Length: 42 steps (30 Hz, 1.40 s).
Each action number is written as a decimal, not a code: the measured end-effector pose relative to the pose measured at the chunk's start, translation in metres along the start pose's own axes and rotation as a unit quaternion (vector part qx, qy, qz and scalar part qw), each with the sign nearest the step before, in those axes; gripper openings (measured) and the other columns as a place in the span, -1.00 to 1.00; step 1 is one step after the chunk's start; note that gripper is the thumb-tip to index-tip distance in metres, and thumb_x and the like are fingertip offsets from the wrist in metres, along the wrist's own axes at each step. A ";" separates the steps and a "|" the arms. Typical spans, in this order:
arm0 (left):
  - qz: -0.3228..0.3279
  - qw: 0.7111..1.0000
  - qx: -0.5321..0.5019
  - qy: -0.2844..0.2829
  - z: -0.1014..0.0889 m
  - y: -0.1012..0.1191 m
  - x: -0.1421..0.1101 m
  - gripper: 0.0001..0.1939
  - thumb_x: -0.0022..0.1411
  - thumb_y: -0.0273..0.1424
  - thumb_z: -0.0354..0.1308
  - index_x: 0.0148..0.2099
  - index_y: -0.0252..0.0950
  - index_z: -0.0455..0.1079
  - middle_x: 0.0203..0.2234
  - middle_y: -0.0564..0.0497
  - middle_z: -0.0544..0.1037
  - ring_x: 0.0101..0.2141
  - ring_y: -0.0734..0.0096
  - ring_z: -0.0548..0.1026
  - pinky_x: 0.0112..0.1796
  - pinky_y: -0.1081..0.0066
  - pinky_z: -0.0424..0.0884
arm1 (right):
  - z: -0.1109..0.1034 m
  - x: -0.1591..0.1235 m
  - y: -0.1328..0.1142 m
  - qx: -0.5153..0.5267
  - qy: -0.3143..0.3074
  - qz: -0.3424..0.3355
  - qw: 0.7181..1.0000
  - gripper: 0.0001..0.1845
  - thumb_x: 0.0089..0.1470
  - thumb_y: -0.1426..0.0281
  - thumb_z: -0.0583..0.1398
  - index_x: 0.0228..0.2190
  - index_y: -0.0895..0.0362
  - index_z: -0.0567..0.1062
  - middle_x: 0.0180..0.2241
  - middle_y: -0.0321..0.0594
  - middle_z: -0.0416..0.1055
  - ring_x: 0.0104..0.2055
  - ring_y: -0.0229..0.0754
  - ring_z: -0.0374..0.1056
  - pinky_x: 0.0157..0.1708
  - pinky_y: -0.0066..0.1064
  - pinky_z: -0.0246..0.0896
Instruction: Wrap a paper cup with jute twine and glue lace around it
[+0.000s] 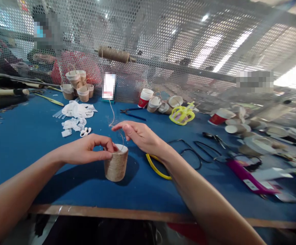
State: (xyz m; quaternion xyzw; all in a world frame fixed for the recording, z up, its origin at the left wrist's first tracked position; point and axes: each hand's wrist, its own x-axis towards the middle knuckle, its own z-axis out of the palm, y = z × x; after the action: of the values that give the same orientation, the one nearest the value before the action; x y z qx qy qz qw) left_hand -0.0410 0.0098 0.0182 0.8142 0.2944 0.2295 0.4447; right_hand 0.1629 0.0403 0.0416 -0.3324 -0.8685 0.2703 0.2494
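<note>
A paper cup wrapped in brown twine [115, 167] stands upright near the front of the blue table, its white inside showing at the top. My left hand [93, 148] pinches its left rim, thumb outside and fingers reaching over the edge. Above the cup, my right hand [140, 134] has its fingers curled around the loose twine [113, 114]; the exact grip is partly hidden. From that hand a thin loop of twine drops into the cup's mouth. The strand runs back toward a twine spool [114, 54] mounted on the mesh panel.
Wrapped cups [83, 92] are stacked at back left, near white scraps [78, 109]. A phone [109, 85] stands against the mesh. Pliers [134, 113], a yellow pipe-cleaner basket [181, 115], black cords [199, 153], scissors [216, 137] and a purple glue gun [250, 177] lie rightward.
</note>
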 end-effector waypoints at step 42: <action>-0.028 0.987 -0.157 -0.003 -0.001 -0.002 -0.001 -0.93 0.19 -0.48 0.06 -0.34 -0.32 0.36 -0.15 -0.06 0.52 -0.15 0.36 0.45 -0.18 0.39 0.37 | 0.008 -0.046 0.005 0.066 0.028 0.063 0.995 -0.83 0.10 0.44 0.10 -0.27 0.14 0.48 -0.30 -0.23 0.44 -0.26 -0.28 0.36 -0.25 -0.42 0.27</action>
State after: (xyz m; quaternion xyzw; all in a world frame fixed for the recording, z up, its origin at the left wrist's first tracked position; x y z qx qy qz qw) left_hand -0.0430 0.0101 0.0170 0.7265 0.2765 0.2576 0.5739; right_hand 0.1903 0.0082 0.0206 -0.3768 -0.8186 0.3327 0.2778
